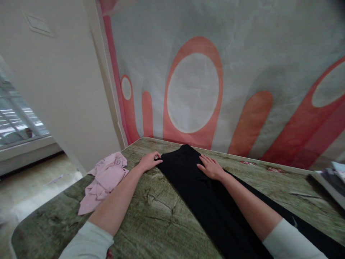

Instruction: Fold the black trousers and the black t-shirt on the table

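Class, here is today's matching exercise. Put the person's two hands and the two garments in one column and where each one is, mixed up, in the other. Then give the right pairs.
Column one
1. left hand
2. right hand
3. pink garment
4. black garment

Column two
A. crumpled near the left edge of the table
B. spread out long, running away from the person
C. palm down on top of the black garment
D. fingers at the black garment's left edge

Pairs: 1-D, 2-C, 3-A, 4-B
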{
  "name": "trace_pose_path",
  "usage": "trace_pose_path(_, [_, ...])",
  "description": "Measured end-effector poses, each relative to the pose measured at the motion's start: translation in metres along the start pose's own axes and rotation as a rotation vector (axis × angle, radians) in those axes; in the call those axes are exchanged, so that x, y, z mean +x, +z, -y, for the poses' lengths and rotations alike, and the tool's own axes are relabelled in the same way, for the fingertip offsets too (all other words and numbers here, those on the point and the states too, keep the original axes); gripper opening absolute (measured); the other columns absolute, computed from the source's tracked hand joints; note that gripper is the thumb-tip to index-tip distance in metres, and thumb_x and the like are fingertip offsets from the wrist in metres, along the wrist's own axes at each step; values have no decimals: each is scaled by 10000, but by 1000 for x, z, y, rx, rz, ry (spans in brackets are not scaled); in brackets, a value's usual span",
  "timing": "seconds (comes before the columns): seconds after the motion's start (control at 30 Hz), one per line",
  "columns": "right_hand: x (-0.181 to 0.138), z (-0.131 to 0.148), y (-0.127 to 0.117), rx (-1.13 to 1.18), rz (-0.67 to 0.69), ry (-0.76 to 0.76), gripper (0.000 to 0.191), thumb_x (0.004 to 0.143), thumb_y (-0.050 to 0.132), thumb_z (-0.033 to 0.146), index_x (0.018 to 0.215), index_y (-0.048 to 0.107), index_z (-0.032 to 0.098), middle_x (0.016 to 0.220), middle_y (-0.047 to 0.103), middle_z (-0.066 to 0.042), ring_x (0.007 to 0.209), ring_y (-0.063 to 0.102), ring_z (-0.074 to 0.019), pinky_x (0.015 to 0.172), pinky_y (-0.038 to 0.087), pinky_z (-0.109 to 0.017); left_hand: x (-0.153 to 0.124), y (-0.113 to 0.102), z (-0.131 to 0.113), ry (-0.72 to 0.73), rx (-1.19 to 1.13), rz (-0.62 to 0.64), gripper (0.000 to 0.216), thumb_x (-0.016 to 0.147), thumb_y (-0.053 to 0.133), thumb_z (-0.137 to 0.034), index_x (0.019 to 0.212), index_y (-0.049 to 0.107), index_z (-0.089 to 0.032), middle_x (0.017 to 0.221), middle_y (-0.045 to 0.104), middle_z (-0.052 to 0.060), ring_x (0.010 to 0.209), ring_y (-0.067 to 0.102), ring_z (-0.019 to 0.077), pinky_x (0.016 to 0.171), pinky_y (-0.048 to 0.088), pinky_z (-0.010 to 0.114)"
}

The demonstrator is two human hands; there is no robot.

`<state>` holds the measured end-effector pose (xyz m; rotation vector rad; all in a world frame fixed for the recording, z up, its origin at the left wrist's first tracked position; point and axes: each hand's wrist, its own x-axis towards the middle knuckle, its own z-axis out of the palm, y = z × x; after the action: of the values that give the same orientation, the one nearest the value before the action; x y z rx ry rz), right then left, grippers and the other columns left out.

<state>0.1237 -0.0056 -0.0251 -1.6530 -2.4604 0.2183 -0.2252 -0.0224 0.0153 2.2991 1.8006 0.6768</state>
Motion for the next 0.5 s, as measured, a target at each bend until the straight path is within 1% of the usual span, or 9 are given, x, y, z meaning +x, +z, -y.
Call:
trace_pose_path(0.07, [-1,0,-1,5,2,-3,679,858,173,603,1397,252,197,1473,201,-19,1341,151,-208,1065,131,-393,-1,-2,0,-14,65,7,277,734,583,-446,880,594,-211,762,598,13,702,558,172,603,381,240])
trace_pose_path(0.13, [-2,1,-3,9,2,-4,679,859,164,605,1400,243,202,1475,193,-16,1342,150,-206,1066,130,-396,-1,-7,-5,4,118,-6,282,738,582,-447,887,598,-207,801,598,29,745,559,186,660,399,263])
trace_pose_path(0.2, [-2,1,-4,13,4,-3,677,860,161,606,1402,238,206,1477,186,-17,1342,150,-207,1067,125,-400,-1,-10,-21,80,154,-44,294,758,565,-444,914,596,-196,892,596,57,852,549,210,769,401,302])
trace_pose_path(0.27, [-2,0,-4,15,5,-2,677,861,160,608,1402,236,209,1478,184,-17,1341,152,-210,1067,121,-400,-2,-8,-46,185,153,-50,310,815,496,-439,971,586,-188,998,585,78,965,522,223,871,370,333])
trace_pose_path(0.3, [-2,1,-5,15,5,-1,678,861,161,609,1402,236,208,1478,184,-17,1340,155,-212,1067,121,-397,-3,-4,-61,235,139,-20,323,851,440,-435,1005,579,-187,1036,581,81,1000,513,219,899,356,338])
trace_pose_path(0.37, [-2,1,-5,12,5,-2,680,861,164,610,1401,239,205,1477,187,-19,1339,159,-212,1068,118,-388,-8,9,-91,338,101,99,372,904,330,-423,1098,554,-198,1139,562,76,1076,490,203,950,321,332])
trace_pose_path(0.4, [-2,1,-5,9,4,-3,679,862,162,609,1401,240,204,1477,187,-20,1339,161,-211,1068,120,-384,-12,17,-104,386,94,157,404,917,293,-427,1169,519,-206,1219,525,73,1145,448,201,980,291,333])
trace_pose_path(0.47, [-1,2,-5,3,3,-6,677,865,148,604,1401,240,200,1478,185,-20,1338,164,-210,1068,127,-384,-20,34,-122,444,104,256,471,923,242,-461,1310,391,-237,1370,390,58,1266,322,205,1031,217,355])
trace_pose_path(0.5, [-1,2,-6,-1,3,-9,675,867,139,602,1401,238,201,1478,184,-19,1337,165,-209,1068,131,-386,-24,41,-128,459,122,295,502,918,228,-489,1352,324,-255,1418,316,48,1302,259,211,1047,180,375])
